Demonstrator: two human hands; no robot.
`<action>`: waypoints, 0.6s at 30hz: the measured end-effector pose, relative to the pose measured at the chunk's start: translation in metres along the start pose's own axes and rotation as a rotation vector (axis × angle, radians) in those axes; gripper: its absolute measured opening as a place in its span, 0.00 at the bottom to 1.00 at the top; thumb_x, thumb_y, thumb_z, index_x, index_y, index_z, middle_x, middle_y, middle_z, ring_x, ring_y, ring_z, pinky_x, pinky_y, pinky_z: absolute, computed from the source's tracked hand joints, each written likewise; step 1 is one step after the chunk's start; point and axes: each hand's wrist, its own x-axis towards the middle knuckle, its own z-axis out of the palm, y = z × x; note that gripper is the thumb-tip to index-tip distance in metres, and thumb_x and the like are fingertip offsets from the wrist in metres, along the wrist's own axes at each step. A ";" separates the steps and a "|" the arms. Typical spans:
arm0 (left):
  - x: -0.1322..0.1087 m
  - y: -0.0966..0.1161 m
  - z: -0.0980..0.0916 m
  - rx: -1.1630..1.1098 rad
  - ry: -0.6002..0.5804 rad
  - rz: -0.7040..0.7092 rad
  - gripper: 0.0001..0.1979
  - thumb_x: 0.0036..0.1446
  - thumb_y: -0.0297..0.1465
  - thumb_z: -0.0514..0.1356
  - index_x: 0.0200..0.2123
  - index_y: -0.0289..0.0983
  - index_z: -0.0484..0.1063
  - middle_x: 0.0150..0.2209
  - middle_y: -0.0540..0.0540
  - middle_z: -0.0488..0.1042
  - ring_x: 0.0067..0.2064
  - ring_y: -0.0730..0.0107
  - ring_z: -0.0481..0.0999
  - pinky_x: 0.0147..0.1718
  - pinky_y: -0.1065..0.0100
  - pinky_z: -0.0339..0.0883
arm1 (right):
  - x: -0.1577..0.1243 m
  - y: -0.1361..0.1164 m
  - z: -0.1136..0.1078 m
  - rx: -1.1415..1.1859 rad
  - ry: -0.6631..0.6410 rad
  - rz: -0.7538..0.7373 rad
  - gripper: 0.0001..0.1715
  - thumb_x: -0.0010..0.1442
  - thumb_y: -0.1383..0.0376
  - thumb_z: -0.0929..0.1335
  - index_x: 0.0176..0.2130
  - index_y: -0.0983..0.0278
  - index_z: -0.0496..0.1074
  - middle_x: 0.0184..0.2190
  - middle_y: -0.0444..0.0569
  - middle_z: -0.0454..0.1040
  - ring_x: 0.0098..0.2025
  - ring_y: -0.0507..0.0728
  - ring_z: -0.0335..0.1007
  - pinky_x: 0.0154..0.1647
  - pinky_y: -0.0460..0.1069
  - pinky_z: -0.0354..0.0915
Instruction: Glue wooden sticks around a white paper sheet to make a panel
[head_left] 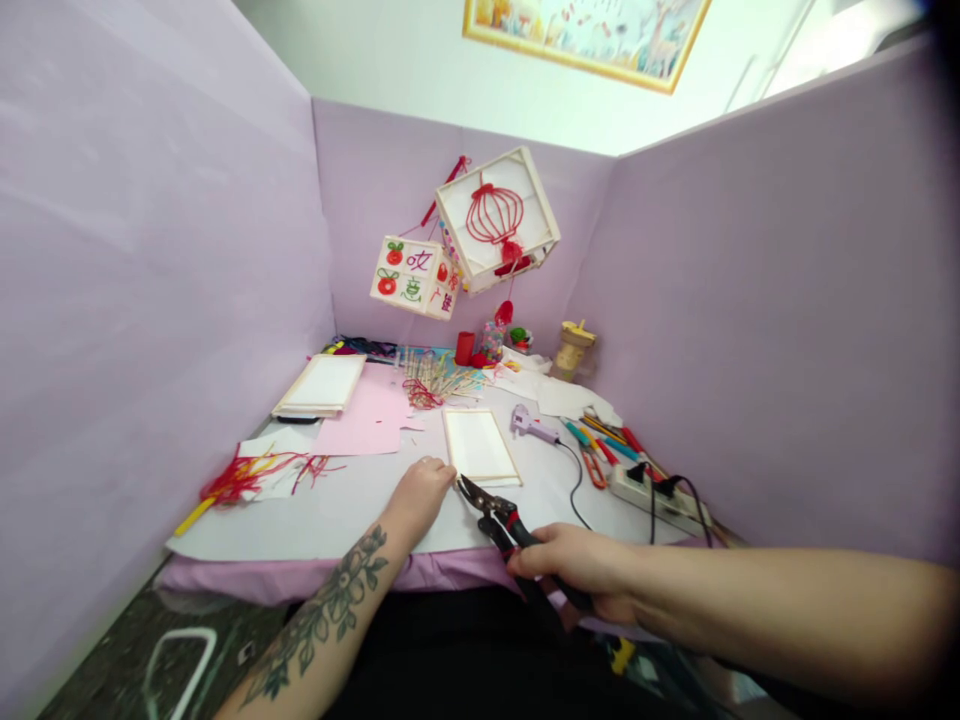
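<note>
My right hand [559,562] is wrapped around the black handles of a pair of pruning shears [496,512] with red accents. The blades point up and left, at the near-left corner of a white panel edged with thin wooden sticks [481,445]. At that same corner, my left hand [424,492] is closed, its fingertips pinching the panel's edge; exactly what lies between them is partly hidden. The panel lies flat on the white-covered table [330,530].
Stacked stick-edged panels [326,382] and red yarn strands [232,478] lie left. A purple glue gun [534,425], assorted tools [596,460] and a power strip [660,498] sit right. Wooden sticks [442,378] lie behind. Two decorated box lanterns [499,215] hang above; purple partitions [750,300] enclose the table.
</note>
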 end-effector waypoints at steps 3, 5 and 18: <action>-0.001 0.003 -0.002 0.048 0.014 0.021 0.10 0.63 0.28 0.53 0.37 0.36 0.74 0.33 0.45 0.74 0.39 0.63 0.71 0.40 0.63 0.64 | -0.001 0.000 0.001 0.010 0.005 -0.012 0.11 0.46 0.68 0.69 0.33 0.64 0.65 0.21 0.42 0.64 0.21 0.51 0.62 0.15 0.45 0.63; -0.001 0.005 -0.004 0.084 0.010 0.029 0.10 0.63 0.29 0.53 0.38 0.36 0.74 0.34 0.44 0.74 0.39 0.62 0.71 0.40 0.63 0.64 | -0.002 -0.001 0.001 0.015 0.005 -0.021 0.10 0.47 0.69 0.68 0.33 0.65 0.66 0.22 0.42 0.65 0.21 0.52 0.62 0.15 0.46 0.63; -0.002 0.007 -0.001 0.083 0.067 0.053 0.09 0.63 0.29 0.53 0.37 0.36 0.74 0.34 0.44 0.75 0.39 0.62 0.71 0.41 0.62 0.65 | -0.006 0.006 0.002 -0.028 0.034 -0.036 0.08 0.53 0.66 0.68 0.34 0.65 0.65 0.20 0.41 0.64 0.18 0.50 0.60 0.15 0.44 0.59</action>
